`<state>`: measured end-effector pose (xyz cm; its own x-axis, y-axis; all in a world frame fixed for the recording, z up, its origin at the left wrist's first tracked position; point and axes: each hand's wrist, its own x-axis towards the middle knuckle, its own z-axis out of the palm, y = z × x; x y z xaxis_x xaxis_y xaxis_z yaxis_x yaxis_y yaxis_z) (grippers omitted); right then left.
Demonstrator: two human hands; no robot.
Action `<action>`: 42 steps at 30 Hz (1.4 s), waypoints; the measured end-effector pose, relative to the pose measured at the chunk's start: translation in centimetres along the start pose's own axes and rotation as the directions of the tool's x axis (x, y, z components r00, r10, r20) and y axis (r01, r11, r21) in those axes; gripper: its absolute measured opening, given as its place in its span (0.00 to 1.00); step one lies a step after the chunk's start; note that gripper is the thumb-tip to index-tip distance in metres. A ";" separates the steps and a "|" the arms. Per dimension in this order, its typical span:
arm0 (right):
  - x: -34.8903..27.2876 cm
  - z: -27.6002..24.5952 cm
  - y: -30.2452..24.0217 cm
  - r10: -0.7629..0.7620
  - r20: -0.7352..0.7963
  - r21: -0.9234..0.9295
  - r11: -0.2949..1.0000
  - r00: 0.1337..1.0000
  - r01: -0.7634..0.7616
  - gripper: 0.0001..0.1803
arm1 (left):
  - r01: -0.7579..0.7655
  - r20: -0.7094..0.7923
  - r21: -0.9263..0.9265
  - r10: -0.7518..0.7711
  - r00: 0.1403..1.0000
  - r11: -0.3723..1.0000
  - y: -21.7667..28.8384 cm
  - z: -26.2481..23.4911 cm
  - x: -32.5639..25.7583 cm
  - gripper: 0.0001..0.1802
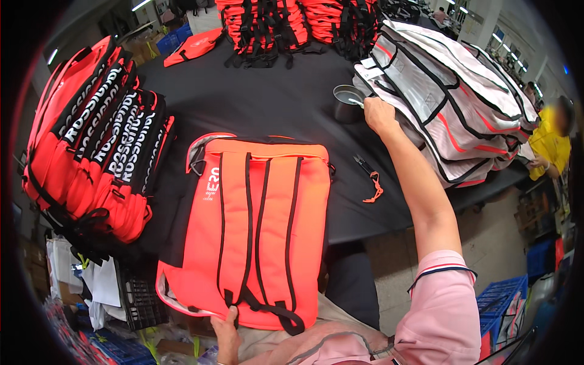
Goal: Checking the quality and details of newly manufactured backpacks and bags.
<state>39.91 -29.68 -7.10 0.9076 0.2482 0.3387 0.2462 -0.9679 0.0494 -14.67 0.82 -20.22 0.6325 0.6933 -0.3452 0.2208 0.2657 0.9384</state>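
Note:
An orange backpack [202,243] lies with its shoulder straps facing up, partly on the table and partly over my lap. At its bottom edge my left hand [227,337] is closed, the thumb on top of the fabric. My right hand [379,114] reaches far out to a dark metal cup [347,111]. Its fingers are closed on a thin pale stick [356,102], whose tip is over or inside the cup; which one I cannot tell. Thread snips [363,163] tied with an orange cord [373,187] lie on the table, right of the backpack.
Folded red and black bags [91,146] stand stacked at the left. White bags with black edging [450,103] are piled at the right. More orange bags [261,24] sit at the back of the black table [274,91]. A person in yellow [550,143] is at far right.

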 end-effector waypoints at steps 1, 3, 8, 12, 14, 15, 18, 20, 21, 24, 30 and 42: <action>-0.2 -0.4 0.0 0.000 -0.003 0.001 1.000 1.000 0.000 0.13 | -0.006 -0.008 -0.016 0.006 1.000 1.000 1.0 -0.5 0.4 0.27; -0.3 -0.9 -0.2 0.119 -0.062 0.108 0.988 0.991 -0.112 0.11 | -0.007 0.087 -0.074 0.014 0.996 0.997 4.0 -3.2 1.3 0.29; -2.7 0.7 1.1 0.206 0.002 0.195 0.960 0.979 -0.202 0.12 | 0.112 0.252 -0.047 -0.097 0.963 0.993 8.4 -9.9 3.8 0.28; -5.0 -1.9 -0.7 0.245 -0.064 0.372 0.905 0.967 -0.205 0.13 | 0.036 0.254 0.255 -0.103 0.962 0.966 7.5 -11.9 3.2 0.23; -7.1 -2.3 -1.1 0.220 -0.026 0.558 0.812 0.975 -0.168 0.16 | 0.046 0.093 0.897 -0.291 0.952 0.439 12.3 -8.7 2.9 0.22; -8.5 -2.6 -1.4 0.198 0.013 0.678 0.719 0.980 -0.154 0.17 | 0.012 -0.133 0.923 -0.288 0.948 -0.385 14.2 -7.7 2.5 0.24; -13.7 -5.5 -3.1 0.131 0.183 0.784 0.578 0.974 -0.225 0.17 | -0.274 0.321 0.937 0.229 0.919 -0.215 18.2 -7.1 1.5 0.18; -16.9 -6.1 -4.7 0.076 0.269 0.829 0.490 0.960 -0.271 0.17 | -0.579 0.470 0.786 0.398 0.788 0.217 22.1 0.5 -0.1 0.06; -18.4 -6.7 -5.1 0.065 0.304 0.837 0.458 0.950 -0.300 0.16 | -0.784 0.557 0.549 0.573 0.602 0.290 21.8 3.9 0.3 0.06; -21.7 -7.1 -5.6 0.053 0.332 0.843 0.432 0.942 -0.322 0.14 | -0.985 0.804 0.128 0.570 0.171 0.114 20.9 13.6 2.1 0.30; -26.3 -8.3 -6.4 0.082 0.309 0.825 0.472 0.947 -0.310 0.13 | -0.975 0.912 0.176 0.397 0.108 -0.137 9.5 19.6 7.9 0.38; -30.4 -10.7 -8.9 -0.319 0.112 0.359 0.896 0.941 0.261 0.20 | -0.990 0.687 0.028 0.717 0.117 0.135 4.0 18.1 8.9 0.23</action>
<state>6.46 -29.00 -7.76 0.8139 0.5464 0.1976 0.5794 -0.7890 -0.2046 5.27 -4.07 -19.24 0.7423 -0.1886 0.6429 -0.5761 -0.6696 0.4688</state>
